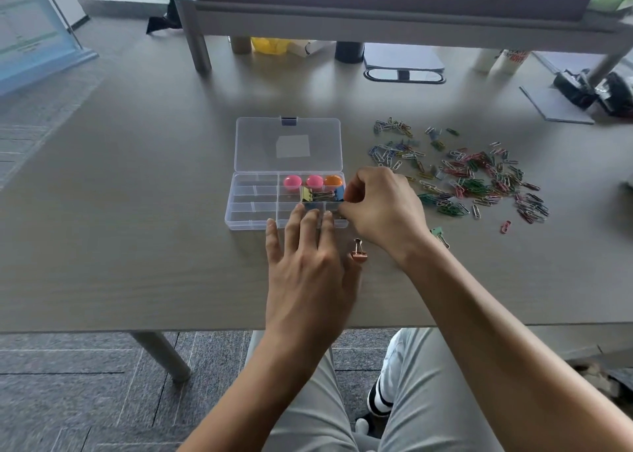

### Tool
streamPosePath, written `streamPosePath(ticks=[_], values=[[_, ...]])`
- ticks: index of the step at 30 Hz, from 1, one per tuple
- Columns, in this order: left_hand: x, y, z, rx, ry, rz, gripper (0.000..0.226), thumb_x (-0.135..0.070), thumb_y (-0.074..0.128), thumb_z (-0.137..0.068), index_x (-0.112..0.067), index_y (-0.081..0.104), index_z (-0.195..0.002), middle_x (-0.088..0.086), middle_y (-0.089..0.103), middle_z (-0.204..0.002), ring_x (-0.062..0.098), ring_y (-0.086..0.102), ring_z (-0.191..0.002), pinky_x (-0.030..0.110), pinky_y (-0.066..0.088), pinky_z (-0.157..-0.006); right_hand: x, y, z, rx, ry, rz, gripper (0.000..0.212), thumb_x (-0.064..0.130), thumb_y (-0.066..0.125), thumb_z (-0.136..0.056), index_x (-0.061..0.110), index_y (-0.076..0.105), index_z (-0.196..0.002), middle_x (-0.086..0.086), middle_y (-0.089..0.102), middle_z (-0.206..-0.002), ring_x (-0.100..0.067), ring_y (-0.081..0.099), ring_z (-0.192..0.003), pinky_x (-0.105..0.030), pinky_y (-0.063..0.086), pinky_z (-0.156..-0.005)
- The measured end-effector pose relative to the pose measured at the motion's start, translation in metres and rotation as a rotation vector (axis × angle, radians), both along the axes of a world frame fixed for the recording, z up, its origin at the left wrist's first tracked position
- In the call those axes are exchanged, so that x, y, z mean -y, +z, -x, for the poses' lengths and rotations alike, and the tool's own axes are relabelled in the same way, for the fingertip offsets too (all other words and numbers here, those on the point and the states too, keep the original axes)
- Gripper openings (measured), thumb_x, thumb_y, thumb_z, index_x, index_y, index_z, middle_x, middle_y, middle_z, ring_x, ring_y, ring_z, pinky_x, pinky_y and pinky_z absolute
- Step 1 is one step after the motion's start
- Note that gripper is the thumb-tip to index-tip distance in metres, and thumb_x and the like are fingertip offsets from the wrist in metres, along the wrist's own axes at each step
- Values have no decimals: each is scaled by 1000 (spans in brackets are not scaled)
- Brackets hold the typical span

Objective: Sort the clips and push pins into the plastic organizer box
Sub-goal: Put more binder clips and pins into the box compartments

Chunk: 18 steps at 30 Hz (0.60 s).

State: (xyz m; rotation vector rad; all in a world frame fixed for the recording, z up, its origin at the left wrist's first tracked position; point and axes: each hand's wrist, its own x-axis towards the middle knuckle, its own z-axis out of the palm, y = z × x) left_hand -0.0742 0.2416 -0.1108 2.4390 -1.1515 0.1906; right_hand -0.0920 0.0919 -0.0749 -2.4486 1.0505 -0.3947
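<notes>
A clear plastic organizer box [251, 201] lies open on the grey table, lid [260, 143] flat behind it. Two pink round pins [292, 181] and an orange one [333, 180] sit in its back right compartment. A yellow binder clip [309, 194] and a blue one [339, 193] lie just in front of them. My right hand [380, 208] hovers at the box's right end, fingers pinched together; what they hold is hidden. My left hand [308, 263] rests flat, fingers spread, fingertips on the box's front edge. A rose-gold binder clip [358, 251] lies between my hands.
Many coloured paper clips [476, 181] are scattered to the right of the box. A green binder clip [438, 234] peeks out behind my right wrist. A raised shelf [376, 16] with bottles and bags under it stands at the back. Black items [596, 86] lie far right.
</notes>
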Motion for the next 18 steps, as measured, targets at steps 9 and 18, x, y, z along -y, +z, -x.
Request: streamPosePath(ticks=[9, 18], values=[[-5, 1, 5, 38, -84, 149, 46, -23, 57, -93, -9, 56, -136, 12, 48, -145, 30, 36, -142, 52, 31, -114, 3, 3, 49, 293, -8, -7, 9, 31, 74, -88, 24, 74, -83, 11, 70, -73, -11, 66, -71, -34, 57, -71], [8, 2, 22, -64, 39, 99, 45, -57, 68, -83, -17, 64, -103, 2, 59, -104, 25, 52, -101, 40, 44, -86, 2, -13, 120, 245, -137, 20, 7, 29, 80, -85, 25, 76, -88, 15, 69, -74, -6, 64, -70, -31, 55, -71]])
